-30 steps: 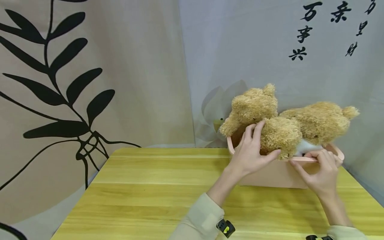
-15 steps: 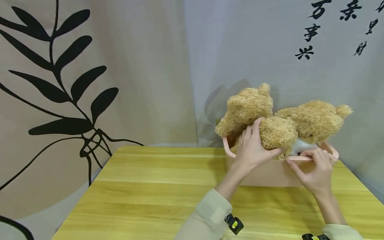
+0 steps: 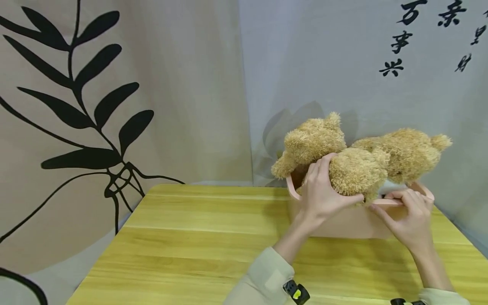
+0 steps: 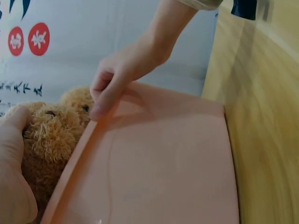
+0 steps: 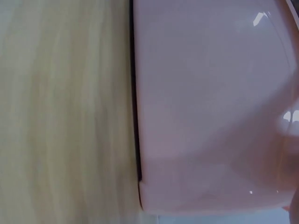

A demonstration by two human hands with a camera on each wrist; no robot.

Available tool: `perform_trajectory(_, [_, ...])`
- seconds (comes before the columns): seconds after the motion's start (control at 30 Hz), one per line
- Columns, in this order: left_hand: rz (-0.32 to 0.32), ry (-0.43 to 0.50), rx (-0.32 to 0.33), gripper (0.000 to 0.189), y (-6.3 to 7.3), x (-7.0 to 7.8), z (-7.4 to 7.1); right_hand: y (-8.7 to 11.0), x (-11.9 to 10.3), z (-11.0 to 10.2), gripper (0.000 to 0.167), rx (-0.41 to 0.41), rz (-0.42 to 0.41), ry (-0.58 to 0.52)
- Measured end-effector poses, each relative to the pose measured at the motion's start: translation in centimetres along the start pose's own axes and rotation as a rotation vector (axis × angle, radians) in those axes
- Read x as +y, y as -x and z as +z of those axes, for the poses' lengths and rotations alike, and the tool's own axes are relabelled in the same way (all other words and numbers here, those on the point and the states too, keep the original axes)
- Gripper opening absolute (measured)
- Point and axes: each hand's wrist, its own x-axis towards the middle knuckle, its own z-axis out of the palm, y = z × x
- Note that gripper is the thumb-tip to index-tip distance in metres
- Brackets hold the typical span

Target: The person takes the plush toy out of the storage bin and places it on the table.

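Observation:
A pink bin (image 3: pixel 347 223) stands at the right of the table, filled with three shaggy tan plush toys. My left hand (image 3: pixel 322 195) grips the front plush toy (image 3: pixel 357 173), fingers along its left side and thumb across its lower front near the rim. Behind that, one plush toy (image 3: pixel 314 140) leans over the bin's left end. Another plush toy (image 3: pixel 406 152) lies at the right, with something white below it. My right hand (image 3: pixel 411 220) pinches the front rim near the right end, also visible in the left wrist view. The toys' lower parts are hidden inside the bin.
The wooden table (image 3: pixel 183 250) extends to the left of the bin. Behind it hangs a curtain (image 3: pixel 198 93) printed with black leaves and characters. The table's right edge runs close by the bin.
The front plush toy has shifted slightly right under my left hand, and the left one has sunk a little. My right hand keeps its hold on the rim. The head view has turned slightly.

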Motion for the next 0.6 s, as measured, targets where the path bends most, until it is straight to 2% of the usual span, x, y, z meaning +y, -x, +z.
perform_trajectory(0.1, [0.025, 0.046, 0.029, 0.104, 0.1, 0.4, -0.3, 0.1, 0.9, -0.8, 0.078, -0.017, -0.005, 0.004])
perform_trajectory(0.33, [-0.001, 0.119, 0.058, 0.103, 0.3, 1.0, -1.6, 0.5, 1.5, -1.7, 0.077, -0.024, 0.022, 0.028])
perform_trajectory(0.6, [0.114, 0.243, 0.117, 0.102, -0.2, 1.6, -3.1, 0.3, 1.0, -1.2, 0.074, 0.004, -0.011, -0.004])
